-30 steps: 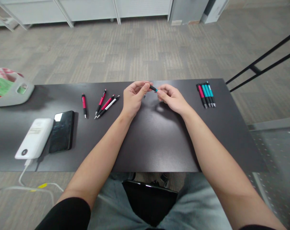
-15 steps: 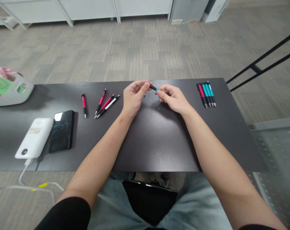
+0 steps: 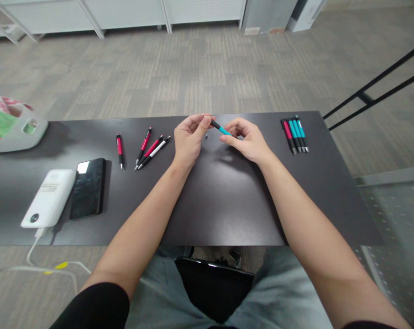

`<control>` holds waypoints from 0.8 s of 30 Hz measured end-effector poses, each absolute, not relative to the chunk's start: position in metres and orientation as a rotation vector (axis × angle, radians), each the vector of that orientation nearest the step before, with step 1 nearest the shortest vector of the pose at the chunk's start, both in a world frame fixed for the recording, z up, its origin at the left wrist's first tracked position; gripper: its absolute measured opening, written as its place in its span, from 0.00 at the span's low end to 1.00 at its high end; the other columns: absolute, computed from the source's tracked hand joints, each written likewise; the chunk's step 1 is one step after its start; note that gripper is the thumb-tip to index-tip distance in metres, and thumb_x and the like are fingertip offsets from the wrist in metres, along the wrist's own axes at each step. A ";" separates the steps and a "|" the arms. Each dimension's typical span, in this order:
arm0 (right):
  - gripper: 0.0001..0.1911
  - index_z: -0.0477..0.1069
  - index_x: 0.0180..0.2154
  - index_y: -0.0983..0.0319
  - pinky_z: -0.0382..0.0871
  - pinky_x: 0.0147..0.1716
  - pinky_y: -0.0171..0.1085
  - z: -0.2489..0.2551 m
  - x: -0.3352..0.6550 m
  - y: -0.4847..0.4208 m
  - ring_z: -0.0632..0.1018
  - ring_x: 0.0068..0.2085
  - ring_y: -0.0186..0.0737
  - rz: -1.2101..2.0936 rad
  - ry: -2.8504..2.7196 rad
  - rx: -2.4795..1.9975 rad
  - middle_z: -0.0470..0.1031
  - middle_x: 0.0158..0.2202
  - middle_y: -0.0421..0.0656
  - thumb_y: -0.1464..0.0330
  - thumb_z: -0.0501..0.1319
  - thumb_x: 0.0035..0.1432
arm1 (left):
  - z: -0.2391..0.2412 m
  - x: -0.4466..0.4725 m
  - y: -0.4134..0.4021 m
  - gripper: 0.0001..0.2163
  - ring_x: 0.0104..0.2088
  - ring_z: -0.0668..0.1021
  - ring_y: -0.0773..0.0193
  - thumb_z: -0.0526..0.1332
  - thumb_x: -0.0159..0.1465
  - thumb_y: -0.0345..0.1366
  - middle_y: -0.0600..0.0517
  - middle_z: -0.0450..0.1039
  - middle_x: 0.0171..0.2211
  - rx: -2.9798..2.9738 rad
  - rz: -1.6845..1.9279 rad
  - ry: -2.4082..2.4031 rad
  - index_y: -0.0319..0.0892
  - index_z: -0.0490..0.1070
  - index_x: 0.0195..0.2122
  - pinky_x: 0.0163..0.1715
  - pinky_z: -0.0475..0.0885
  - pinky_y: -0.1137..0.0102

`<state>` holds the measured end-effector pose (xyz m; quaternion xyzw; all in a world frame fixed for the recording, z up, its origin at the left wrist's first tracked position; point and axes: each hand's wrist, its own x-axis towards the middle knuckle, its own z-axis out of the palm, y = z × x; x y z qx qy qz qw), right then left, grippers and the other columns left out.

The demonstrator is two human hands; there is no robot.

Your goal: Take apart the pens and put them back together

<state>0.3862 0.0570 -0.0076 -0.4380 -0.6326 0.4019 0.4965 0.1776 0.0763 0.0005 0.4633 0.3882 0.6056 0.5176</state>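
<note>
Both hands meet over the far middle of the dark table (image 3: 223,201). My left hand (image 3: 189,139) pinches the black tip end of a teal and black pen (image 3: 220,128). My right hand (image 3: 248,139) holds the teal barrel of the same pen between thumb and fingers. A tiny dark piece (image 3: 206,136) lies on the table just under the left fingertips. To the left lie several red pens and one white pen (image 3: 148,147). A tidy row of teal and red pens (image 3: 294,134) lies at the far right.
A black phone (image 3: 88,187) and a white power bank (image 3: 49,197) with a cable lie at the left. A grey object with red and green cloth (image 3: 11,125) sits at the far left edge. Black railings (image 3: 374,91) stand to the right.
My right hand has slid back along the pen, so more of the teal barrel shows between the two hands. The left hand has stayed in place.
</note>
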 end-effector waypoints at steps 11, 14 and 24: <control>0.42 0.78 0.43 0.52 0.72 0.39 0.44 -0.008 0.386 0.055 0.73 0.35 0.43 1.003 -1.577 -1.085 0.74 0.31 0.37 0.21 0.76 0.63 | -0.005 0.178 0.079 0.20 0.51 0.97 0.50 0.91 0.67 0.54 0.45 0.96 0.47 1.117 1.478 0.902 0.47 0.89 0.41 0.59 0.94 0.57; 0.41 0.78 0.42 0.53 0.71 0.40 0.44 -0.007 0.386 0.055 0.73 0.35 0.43 0.937 -1.602 -1.100 0.74 0.31 0.37 0.23 0.77 0.65 | -0.006 0.178 0.080 0.20 0.50 0.97 0.50 0.91 0.68 0.54 0.44 0.96 0.47 1.122 1.475 0.895 0.46 0.89 0.41 0.59 0.94 0.57; 0.41 0.79 0.44 0.53 0.68 0.41 0.44 -0.010 0.382 0.054 0.72 0.35 0.43 0.919 -1.624 -1.095 0.74 0.32 0.36 0.23 0.76 0.64 | -0.005 0.176 0.081 0.19 0.49 0.96 0.52 0.91 0.68 0.53 0.44 0.96 0.47 1.114 1.465 0.916 0.46 0.89 0.41 0.59 0.93 0.58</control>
